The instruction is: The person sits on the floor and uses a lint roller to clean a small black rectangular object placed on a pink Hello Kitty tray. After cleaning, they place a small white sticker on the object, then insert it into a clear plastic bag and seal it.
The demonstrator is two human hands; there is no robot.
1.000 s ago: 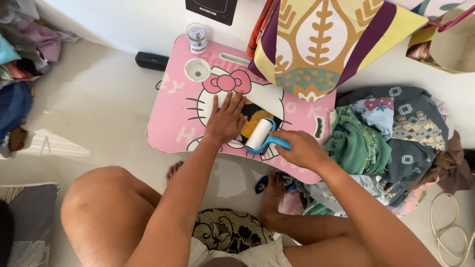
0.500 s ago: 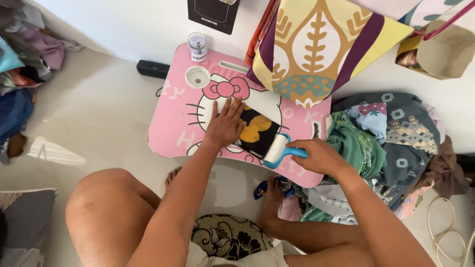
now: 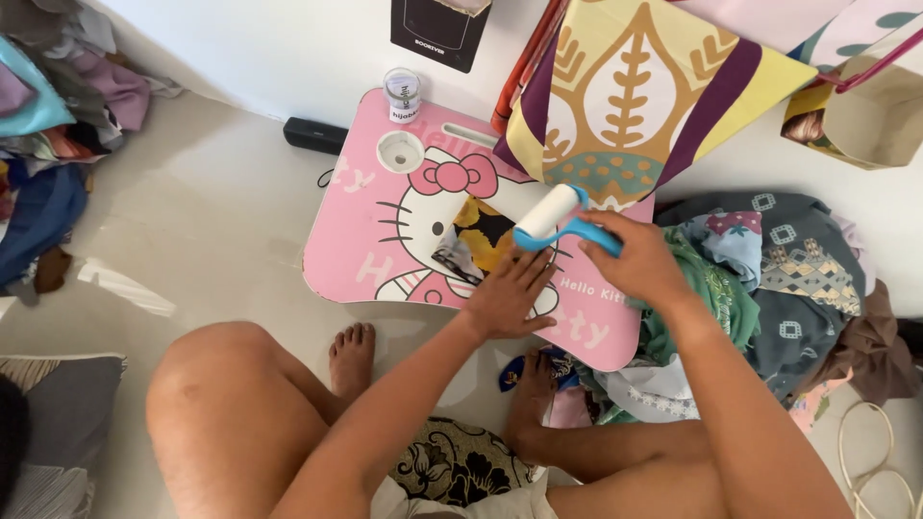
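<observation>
A small pink lap table (image 3: 351, 250) with a cartoon cat print stands on the floor in front of my knees. A folded black and yellow patterned cloth (image 3: 478, 240) lies on it. My left hand (image 3: 510, 295) presses flat on the near edge of that cloth. My right hand (image 3: 639, 261) grips the blue handle of a lint roller (image 3: 550, 216), whose white roll rests at the cloth's far right edge.
A small jar (image 3: 402, 94) stands at the table's far edge beside a round cup recess (image 3: 400, 151). A large patterned fabric (image 3: 635, 106) hangs over the table's right. Piles of clothes lie at right (image 3: 779, 279) and far left (image 3: 48, 125). A black bar (image 3: 314, 135) lies by the wall.
The roller has moved from the cloth's near edge up to its far right edge. My left hand has shifted from the cloth's left side to its near edge.
</observation>
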